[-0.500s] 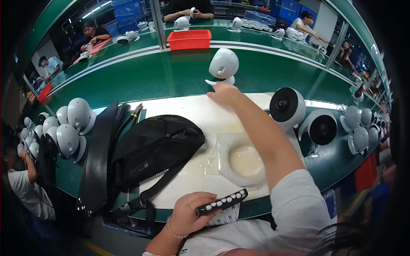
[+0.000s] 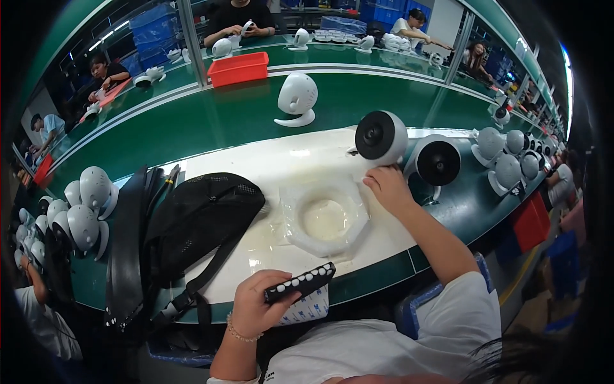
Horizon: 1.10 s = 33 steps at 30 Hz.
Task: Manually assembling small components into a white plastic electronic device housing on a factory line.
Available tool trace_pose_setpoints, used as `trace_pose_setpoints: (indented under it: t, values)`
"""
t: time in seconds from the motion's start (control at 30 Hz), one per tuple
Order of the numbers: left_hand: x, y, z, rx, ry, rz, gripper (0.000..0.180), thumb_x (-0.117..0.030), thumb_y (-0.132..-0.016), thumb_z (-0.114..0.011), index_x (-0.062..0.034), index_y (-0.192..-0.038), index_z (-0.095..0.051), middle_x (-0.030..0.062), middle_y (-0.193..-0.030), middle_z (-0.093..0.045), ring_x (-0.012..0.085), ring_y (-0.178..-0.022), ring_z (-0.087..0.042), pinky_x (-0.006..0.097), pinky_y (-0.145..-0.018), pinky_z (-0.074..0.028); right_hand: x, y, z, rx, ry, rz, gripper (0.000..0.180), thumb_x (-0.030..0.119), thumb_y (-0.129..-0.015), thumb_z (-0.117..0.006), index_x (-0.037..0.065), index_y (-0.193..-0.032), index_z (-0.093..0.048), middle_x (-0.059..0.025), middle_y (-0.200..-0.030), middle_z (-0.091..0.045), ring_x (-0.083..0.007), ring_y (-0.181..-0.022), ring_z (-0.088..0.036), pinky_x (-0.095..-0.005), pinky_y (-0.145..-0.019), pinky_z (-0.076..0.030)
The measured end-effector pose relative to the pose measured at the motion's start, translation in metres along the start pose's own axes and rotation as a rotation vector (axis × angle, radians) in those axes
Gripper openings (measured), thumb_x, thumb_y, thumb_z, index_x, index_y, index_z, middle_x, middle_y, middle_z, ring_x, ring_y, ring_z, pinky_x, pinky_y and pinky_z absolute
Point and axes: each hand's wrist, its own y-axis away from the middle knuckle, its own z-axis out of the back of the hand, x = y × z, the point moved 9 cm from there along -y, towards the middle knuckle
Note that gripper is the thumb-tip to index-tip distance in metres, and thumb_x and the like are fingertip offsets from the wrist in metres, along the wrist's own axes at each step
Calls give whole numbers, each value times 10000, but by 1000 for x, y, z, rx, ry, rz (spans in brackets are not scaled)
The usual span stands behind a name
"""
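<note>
My left hand [image 2: 256, 301] is closed round a black strip [image 2: 300, 283] with a row of white round pads, held above the bench's near edge. A white sheet with blue print [image 2: 306, 310] hangs below that strip. My right hand [image 2: 388, 187] has its fingers bent at the foot of a white ball-shaped camera [image 2: 377, 137] with a black front; the fingertips are partly hidden. Just right of it stands a second such camera [image 2: 437, 161]. On the green belt beyond, a third white camera [image 2: 297, 99] stands on its curved foot, untouched.
A ring-shaped pad under clear wrap [image 2: 288, 214] lies on the white board. Left of it are a black mesh bag [image 2: 208, 221], dark flat strips [image 2: 128, 249] and pliers [image 2: 170, 179]. White cameras crowd both sides [image 2: 83, 227]. Across the belt, a red bin [image 2: 238, 69] stands near other people.
My right hand has left the camera on the belt and come back right to the near black-fronted one. My left hand still holds the padded strip. The whole view has shifted.
</note>
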Motion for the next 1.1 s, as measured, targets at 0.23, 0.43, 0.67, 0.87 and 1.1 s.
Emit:
trace_pose_setpoints:
  t: [0.23, 0.43, 0.67, 0.87, 1.1]
  values:
    - [0, -1, -2, 8, -40, 21, 296, -43, -645, -748, -2, -903, -608, 114, -858, -626, 224, -735, -624, 282, -645, -495, 6, -28, 54, -443, -403, 68, 192, 213, -831, -574, 21, -837, -578, -124, -775, -579, -323, -771, -536, -383, -713, -415]
    - [5, 2, 2, -4, -1, 98, 257, -49, -654, -739, -2, -876, -619, 107, -834, -632, 213, -705, -620, 279, -632, -487, 8, -27, 95, -332, -957, -333, 295, 314, -938, -455, 45, -832, -513, 0, -656, -433, -67, -575, -408, -209, -541, -346]
    - [7, -1, -14, 98, 251, 130, 232, -40, -652, -727, 12, -849, -618, 106, -775, -633, 194, -652, -598, 258, -607, -466, 81, -24, 92, 37, -1426, -301, 178, 102, -858, -409, -17, -944, -511, 1, -634, -422, -76, -496, -428, -222, -484, -403]
    - [5, -5, -31, 83, 345, 224, 196, -44, -700, -714, 28, -853, -614, 94, -810, -630, 132, -686, -580, 235, -623, -455, 77, -12, 62, 89, -1478, -350, 302, 212, -938, -421, -2, -1147, -462, -38, -853, -467, -97, -646, -478, -225, -551, -416]
    - [12, -6, -44, 35, 583, 256, 212, -54, -711, -716, 39, -867, -606, 113, -871, -625, 145, -749, -586, 246, -660, -458, 125, 115, 128, -468, -648, 415, 393, 180, -723, -718, 38, -1050, -554, -114, -1001, -576, -256, -883, -579, -370, -752, -464]
